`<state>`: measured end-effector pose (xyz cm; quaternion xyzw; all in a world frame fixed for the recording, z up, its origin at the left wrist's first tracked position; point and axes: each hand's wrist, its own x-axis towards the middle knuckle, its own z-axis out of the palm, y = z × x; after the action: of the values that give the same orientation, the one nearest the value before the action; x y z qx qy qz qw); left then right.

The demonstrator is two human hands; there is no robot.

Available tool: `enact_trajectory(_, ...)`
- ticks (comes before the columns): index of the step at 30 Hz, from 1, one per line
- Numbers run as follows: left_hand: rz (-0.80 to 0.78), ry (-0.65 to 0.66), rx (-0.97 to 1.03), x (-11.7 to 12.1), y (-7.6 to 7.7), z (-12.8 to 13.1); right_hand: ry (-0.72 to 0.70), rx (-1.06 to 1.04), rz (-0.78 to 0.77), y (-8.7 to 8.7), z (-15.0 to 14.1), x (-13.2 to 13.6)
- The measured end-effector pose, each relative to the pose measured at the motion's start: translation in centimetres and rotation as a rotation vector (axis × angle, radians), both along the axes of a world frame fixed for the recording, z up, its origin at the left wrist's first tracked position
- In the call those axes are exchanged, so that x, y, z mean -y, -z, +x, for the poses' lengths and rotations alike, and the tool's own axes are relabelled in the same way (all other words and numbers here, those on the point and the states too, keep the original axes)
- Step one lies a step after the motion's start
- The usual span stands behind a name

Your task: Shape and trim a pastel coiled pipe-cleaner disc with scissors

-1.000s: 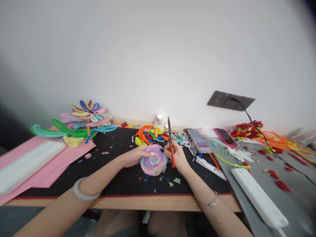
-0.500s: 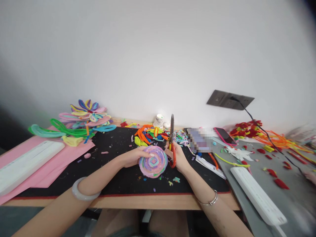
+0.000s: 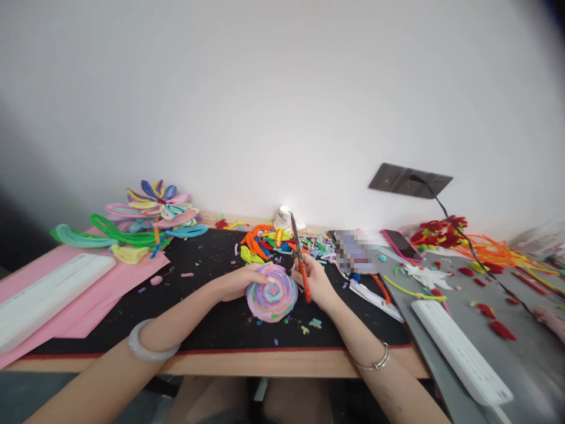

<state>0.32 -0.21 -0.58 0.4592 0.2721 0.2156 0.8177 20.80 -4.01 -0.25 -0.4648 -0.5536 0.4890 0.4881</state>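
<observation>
My left hand [image 3: 238, 283] grips a round pastel disc [image 3: 274, 300], coiled from fuzzy strips in pink, lilac and mint. Its thumb lies on top of the disc, and the other fingers are hidden underneath. In my right hand [image 3: 320, 285] is a pair of scissors [image 3: 302, 270] with orange handles. The blades point up and lean a little left, beside the disc's right edge. Beyond both hands lies a pile of bright pipe cleaner pieces [image 3: 260, 241]. Small scraps [image 3: 315, 323] are scattered on the black mat [image 3: 198, 306].
A pipe cleaner flower [image 3: 161, 200] stands at the back left, near a white power strip [image 3: 57, 294] on pink sheets [image 3: 119, 291]. To the right are phones [image 3: 401, 244], another power strip [image 3: 461, 350] and red pieces [image 3: 502, 330]. Another person's hand [image 3: 551, 321] shows at the right edge.
The scissors have tipped to the left, their blades now looking closed. The disc has shifted slightly left and down. The other person's hand reaches farther into view.
</observation>
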Motion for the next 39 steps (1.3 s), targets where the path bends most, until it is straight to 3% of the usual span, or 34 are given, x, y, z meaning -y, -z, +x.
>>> enact_trajectory(8, 0.041, 0.003, -0.015, 0.0, 0.0, 0.0, 0.094, -0.02, -0.002, 0.7, 0.1, -0.2)
enact_trajectory(12, 0.079, -0.088, -0.032, 0.0, -0.1, 0.2, 0.198, -0.106, -0.014, 0.7, 0.2, -0.3)
enact_trajectory(16, 0.122, -0.144, -0.01, 0.1, -0.4, 0.4, 0.185, -0.153, -0.022, 0.4, 0.4, -0.3)
enact_trajectory(20, 0.134, -0.093, 0.009, 0.2, -0.6, 0.4, 0.139, -0.131, 0.008, 0.0, 0.1, -0.1)
enact_trajectory(30, 0.147, -0.021, -0.066, 0.0, -0.1, 0.2, 0.202, -0.138, 0.031, -0.1, 0.0, 0.1)
enact_trajectory(39, 0.133, 0.004, -0.066, 0.2, -0.5, 0.1, 0.193, -0.188, 0.01, 0.0, 0.5, -0.1)
